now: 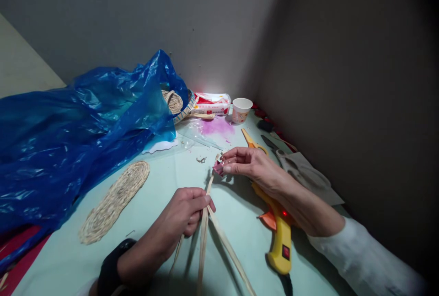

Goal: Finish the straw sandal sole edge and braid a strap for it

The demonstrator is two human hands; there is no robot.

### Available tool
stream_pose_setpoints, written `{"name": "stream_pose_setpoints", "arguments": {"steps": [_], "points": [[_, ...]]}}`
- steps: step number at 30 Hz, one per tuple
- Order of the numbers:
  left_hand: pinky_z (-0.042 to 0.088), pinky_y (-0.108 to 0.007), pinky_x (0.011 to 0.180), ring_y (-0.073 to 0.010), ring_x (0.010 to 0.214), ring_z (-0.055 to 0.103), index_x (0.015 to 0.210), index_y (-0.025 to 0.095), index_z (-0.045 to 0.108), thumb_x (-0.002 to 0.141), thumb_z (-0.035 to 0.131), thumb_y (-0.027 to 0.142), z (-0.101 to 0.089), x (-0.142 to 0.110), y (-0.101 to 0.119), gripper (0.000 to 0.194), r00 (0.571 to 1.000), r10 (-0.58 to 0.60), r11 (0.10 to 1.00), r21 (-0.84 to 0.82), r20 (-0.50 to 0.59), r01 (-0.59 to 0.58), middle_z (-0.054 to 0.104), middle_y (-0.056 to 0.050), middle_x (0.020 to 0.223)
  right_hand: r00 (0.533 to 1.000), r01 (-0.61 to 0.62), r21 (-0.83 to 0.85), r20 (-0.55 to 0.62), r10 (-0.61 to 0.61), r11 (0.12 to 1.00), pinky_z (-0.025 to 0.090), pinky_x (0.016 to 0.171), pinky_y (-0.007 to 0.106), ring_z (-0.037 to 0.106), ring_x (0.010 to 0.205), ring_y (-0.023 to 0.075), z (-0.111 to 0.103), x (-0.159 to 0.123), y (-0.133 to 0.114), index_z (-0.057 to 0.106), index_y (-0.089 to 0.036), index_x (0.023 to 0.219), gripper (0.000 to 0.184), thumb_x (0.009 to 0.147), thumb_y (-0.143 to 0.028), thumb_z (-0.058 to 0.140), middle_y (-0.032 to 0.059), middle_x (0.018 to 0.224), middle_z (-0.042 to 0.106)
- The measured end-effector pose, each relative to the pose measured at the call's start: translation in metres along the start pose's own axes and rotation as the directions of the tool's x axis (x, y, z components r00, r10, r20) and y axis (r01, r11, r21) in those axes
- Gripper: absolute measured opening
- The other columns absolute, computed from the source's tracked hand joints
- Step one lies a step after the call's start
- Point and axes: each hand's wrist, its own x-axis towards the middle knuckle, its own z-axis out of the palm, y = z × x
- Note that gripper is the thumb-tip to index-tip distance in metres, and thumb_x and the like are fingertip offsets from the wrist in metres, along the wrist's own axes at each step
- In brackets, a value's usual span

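My left hand [192, 209] is closed in a pinch on several pale straw strands [224, 236], whose loose ends fan out towards me. My right hand [245, 166] grips a small pink binder clip [218, 167] between thumb and fingers, at the far end of the strands. Its exact hold on the straw is partly hidden. To the left lies a flat, oval woven straw sole [116, 200]. Beneath my right forearm rests a yellow hot glue gun [281, 245] with a small red light showing.
A blue plastic bag [113, 122] covers the left side, partly over a basket [185, 111] with woven pieces. At the back stand a tissue pack [212, 104] and a paper cup [242, 111]. Orange-handled scissors [252, 140] and grey scissors [295, 166] lie right, near the wall.
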Motion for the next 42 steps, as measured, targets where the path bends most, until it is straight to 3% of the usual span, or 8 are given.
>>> {"name": "stream_pose_setpoints", "arguments": {"steps": [9,17,23,35,42], "points": [[0.008,-0.023,0.041,-0.0042,0.041,0.013,0.071,0.014,0.059,0.084,0.058,0.033,0.0041,-0.0016,0.0031,0.023,1.000,-0.004,0.996,0.088,-0.020,0.006,0.024,0.012,0.045,0.999,0.025,-0.004,0.044,-0.025,1.000,0.050,0.082,0.032,0.068,0.082,0.0174,0.0062,-0.0033,-0.0022,0.065,-0.015,0.087,0.021,0.075,-0.025,0.079,0.0083,0.089,0.074],[0.008,-0.023,0.041,-0.0042,0.042,0.013,0.072,0.014,0.059,0.084,0.059,0.037,0.0014,0.0001,0.0002,0.026,1.000,-0.006,0.998,0.068,-0.010,0.006,0.024,0.012,0.046,0.994,0.005,-0.001,-0.108,-0.005,1.000,0.052,0.072,0.029,0.068,0.070,0.0167,0.0022,0.0001,-0.0036,0.067,-0.015,0.077,0.020,0.067,-0.023,0.083,0.0075,0.080,0.075],[0.007,-0.023,0.041,-0.0042,0.042,0.013,0.071,0.014,0.059,0.084,0.058,0.036,0.0014,-0.0008,0.0000,0.025,1.000,-0.010,0.997,0.078,0.000,0.010,0.024,0.012,0.046,0.992,-0.008,0.034,-0.122,0.012,0.999,0.052,0.070,0.028,0.068,0.068,0.0167,0.0038,-0.0005,-0.0061,0.066,-0.014,0.073,0.021,0.064,-0.021,0.084,0.0080,0.077,0.075],[0.008,-0.023,0.041,-0.0040,0.041,0.015,0.069,0.016,0.057,0.080,0.060,0.038,0.0036,-0.0004,0.0036,0.025,0.999,-0.032,0.997,0.074,-0.036,0.034,0.027,0.012,0.046,0.982,-0.041,-0.102,-0.189,0.021,0.994,0.050,0.067,0.029,0.068,0.070,0.0192,0.0039,-0.0019,-0.0092,0.068,-0.015,0.075,0.020,0.065,-0.023,0.084,0.0081,0.076,0.075],[0.007,-0.024,0.039,-0.0039,0.037,0.012,0.067,0.017,0.058,0.079,0.058,0.034,0.0049,-0.0004,0.0068,0.022,0.999,-0.032,0.993,0.110,-0.029,0.035,0.023,0.013,0.041,0.986,-0.050,-0.102,-0.162,0.033,0.994,0.051,0.070,0.031,0.069,0.073,0.0206,0.0077,-0.0026,-0.0096,0.068,-0.016,0.077,0.026,0.064,-0.028,0.086,0.0097,0.081,0.075]]}}
